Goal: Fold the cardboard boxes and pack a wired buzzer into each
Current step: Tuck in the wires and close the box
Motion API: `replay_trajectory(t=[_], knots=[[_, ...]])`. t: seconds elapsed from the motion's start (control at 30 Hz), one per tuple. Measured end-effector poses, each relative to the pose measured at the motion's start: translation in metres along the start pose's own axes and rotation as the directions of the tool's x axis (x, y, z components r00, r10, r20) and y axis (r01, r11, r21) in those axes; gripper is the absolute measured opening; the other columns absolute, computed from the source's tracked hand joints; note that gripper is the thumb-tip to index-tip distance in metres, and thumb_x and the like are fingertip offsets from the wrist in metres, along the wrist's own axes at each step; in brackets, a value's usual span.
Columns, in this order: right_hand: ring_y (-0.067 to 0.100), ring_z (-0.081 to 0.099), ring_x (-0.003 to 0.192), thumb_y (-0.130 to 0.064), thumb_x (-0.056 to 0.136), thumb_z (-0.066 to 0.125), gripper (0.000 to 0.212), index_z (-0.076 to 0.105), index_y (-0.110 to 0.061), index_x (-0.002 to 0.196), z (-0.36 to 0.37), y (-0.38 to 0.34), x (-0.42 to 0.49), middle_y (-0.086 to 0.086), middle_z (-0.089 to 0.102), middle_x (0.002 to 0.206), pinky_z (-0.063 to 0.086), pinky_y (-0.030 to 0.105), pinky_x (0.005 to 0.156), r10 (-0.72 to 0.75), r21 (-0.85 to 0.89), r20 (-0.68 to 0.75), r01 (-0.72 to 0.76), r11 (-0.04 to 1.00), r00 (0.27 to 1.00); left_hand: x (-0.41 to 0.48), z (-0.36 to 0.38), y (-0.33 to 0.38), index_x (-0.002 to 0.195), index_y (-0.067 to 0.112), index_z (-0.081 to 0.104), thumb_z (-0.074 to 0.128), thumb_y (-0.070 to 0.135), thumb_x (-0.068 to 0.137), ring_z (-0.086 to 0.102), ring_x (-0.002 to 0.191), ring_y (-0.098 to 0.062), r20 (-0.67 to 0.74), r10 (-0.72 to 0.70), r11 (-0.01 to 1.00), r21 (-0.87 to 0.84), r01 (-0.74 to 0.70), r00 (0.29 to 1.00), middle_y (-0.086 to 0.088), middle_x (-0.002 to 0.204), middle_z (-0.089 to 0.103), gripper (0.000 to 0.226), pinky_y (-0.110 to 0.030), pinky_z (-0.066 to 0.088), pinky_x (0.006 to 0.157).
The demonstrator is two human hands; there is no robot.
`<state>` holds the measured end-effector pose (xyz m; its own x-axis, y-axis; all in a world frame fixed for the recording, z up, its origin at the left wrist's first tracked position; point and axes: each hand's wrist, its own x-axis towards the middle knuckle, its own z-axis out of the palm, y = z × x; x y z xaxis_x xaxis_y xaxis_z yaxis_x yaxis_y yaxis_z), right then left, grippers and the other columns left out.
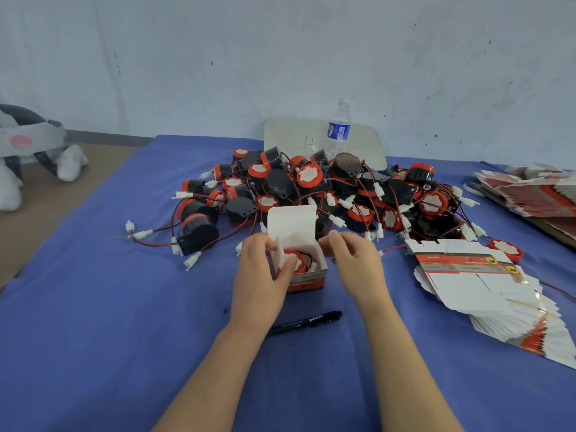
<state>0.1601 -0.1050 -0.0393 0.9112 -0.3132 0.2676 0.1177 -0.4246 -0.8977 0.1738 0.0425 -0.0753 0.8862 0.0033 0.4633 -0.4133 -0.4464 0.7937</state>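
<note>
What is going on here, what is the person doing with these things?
A person is packing wired buzzers on a blue cloth. The left hand and the right hand hold a small cardboard box from both sides. Its lid stands open and one buzzer already sits inside; the box is not yet closed. A pile of loose buzzers lies behind it, and a stack of flat boxes to the right.

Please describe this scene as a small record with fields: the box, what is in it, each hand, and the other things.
box: cardboard box, lid flap up, on blue cloth
inside: one buzzer
left hand: grips the box's left side
right hand: fingers pinch its right edge
behind: buzzer pile, water bottle
right: flat boxes, fanned stack
near: pen
</note>
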Motion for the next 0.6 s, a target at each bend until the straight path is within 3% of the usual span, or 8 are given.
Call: replay_trajectory(t=[0.07, 0.13, 0.2, 0.3, 0.37, 0.47, 0.53, 0.6], knots=[[-0.005, 0.06, 0.072, -0.024, 0.096, 0.054, 0.024, 0.07, -0.025, 0.079, 0.002, 0.004, -0.001, -0.015, 0.069, 0.08, 0.043, 0.008, 0.061, -0.034, -0.038, 0.06, 0.037, 0.999, 0.998, 0.002, -0.001, -0.001, 0.097, 0.018, 0.048, 0.059, 0.039, 0.089, 0.047, 0.093, -0.004, 0.015, 0.023, 0.999, -0.025, -0.023, 1.0, 0.009, 0.104, 0.047, 0.025, -0.007, 0.039, 0.071], [-0.003, 0.059, 0.083, -0.021, 0.093, 0.06, 0.015, 0.071, -0.021, 0.084, 0.004, 0.007, -0.001, -0.018, 0.063, 0.091, 0.042, 0.006, 0.068, -0.068, -0.114, 0.131, 0.083, 0.99, 0.989, 0.003, -0.002, 0.002, 0.094, 0.019, 0.052, 0.047, 0.043, 0.093, 0.048, 0.096, 0.002, 0.023, 0.007, 0.994, -0.107, -0.005, 1.0, 0.009, 0.106, 0.048, 0.024, -0.008, 0.04, 0.075], [-0.004, 0.055, 0.088, -0.017, 0.092, 0.061, 0.011, 0.071, -0.02, 0.092, 0.008, 0.009, -0.002, -0.017, 0.057, 0.098, 0.041, 0.003, 0.072, -0.101, -0.168, 0.166, 0.129, 0.977, 0.981, 0.004, -0.001, 0.003, 0.095, 0.021, 0.053, 0.042, 0.03, 0.099, 0.046, 0.1, 0.009, 0.05, -0.016, 0.991, -0.135, 0.023, 0.999, 0.009, 0.111, 0.046, 0.015, -0.007, 0.04, 0.079], [-0.003, 0.053, 0.09, -0.015, 0.092, 0.059, 0.013, 0.061, -0.025, 0.101, 0.011, 0.01, -0.004, -0.011, 0.055, 0.104, 0.04, 0.002, 0.07, -0.08, -0.137, 0.155, 0.102, 0.985, 0.985, 0.004, 0.0, 0.0, 0.107, 0.025, 0.046, 0.049, 0.014, 0.097, 0.052, 0.099, -0.001, 0.065, -0.073, 0.987, -0.137, 0.081, 0.995, 0.007, 0.115, 0.045, 0.015, -0.011, 0.046, 0.075], [0.005, 0.054, 0.095, -0.013, 0.091, 0.06, 0.025, 0.052, -0.027, 0.11, 0.011, 0.01, -0.004, -0.008, 0.053, 0.111, 0.041, 0.004, 0.071, -0.069, -0.078, 0.138, 0.08, 0.994, 0.988, 0.005, 0.0, 0.0, 0.119, 0.029, 0.037, 0.052, 0.008, 0.095, 0.053, 0.096, 0.004, 0.083, -0.143, 0.96, -0.231, 0.159, 0.986, 0.01, 0.117, 0.048, 0.036, -0.006, 0.045, 0.071], [0.011, 0.051, 0.104, -0.008, 0.089, 0.062, 0.071, 0.026, -0.033, 0.145, 0.01, 0.012, -0.003, -0.015, 0.039, 0.135, 0.045, 0.012, 0.081, -0.084, 0.011, 0.166, 0.083, 0.996, 0.983, 0.007, 0.0, -0.001, 0.135, 0.035, 0.022, 0.054, -0.001, 0.092, 0.053, 0.083, 0.018, 0.113, -0.18, 0.915, -0.345, 0.209, 0.977, 0.02, 0.108, 0.049, 0.064, -0.003, 0.044, 0.066], [0.003, 0.051, 0.097, -0.006, 0.09, 0.061, 0.085, 0.011, -0.041, 0.149, 0.008, 0.012, -0.004, -0.03, 0.035, 0.135, 0.045, 0.009, 0.076, -0.123, 0.046, 0.23, 0.116, 0.992, 0.965, 0.009, 0.0, -0.001, 0.131, 0.037, 0.03, 0.052, -0.003, 0.091, 0.052, 0.082, 0.022, 0.125, -0.164, 0.92, -0.34, 0.197, 0.979, 0.013, 0.111, 0.053, 0.06, -0.002, 0.044, 0.066], [-0.002, 0.051, 0.082, -0.007, 0.091, 0.059, 0.074, 0.024, -0.044, 0.145, 0.005, 0.011, -0.004, -0.033, 0.046, 0.123, 0.046, 0.01, 0.072, -0.157, 0.043, 0.266, 0.151, 0.988, 0.951, 0.011, -0.003, 0.0, 0.118, 0.034, 0.048, 0.05, 0.0, 0.092, 0.05, 0.087, 0.022, 0.13, -0.156, 0.941, -0.281, 0.188, 0.979, 0.005, 0.119, 0.054, 0.043, -0.002, 0.043, 0.067]])
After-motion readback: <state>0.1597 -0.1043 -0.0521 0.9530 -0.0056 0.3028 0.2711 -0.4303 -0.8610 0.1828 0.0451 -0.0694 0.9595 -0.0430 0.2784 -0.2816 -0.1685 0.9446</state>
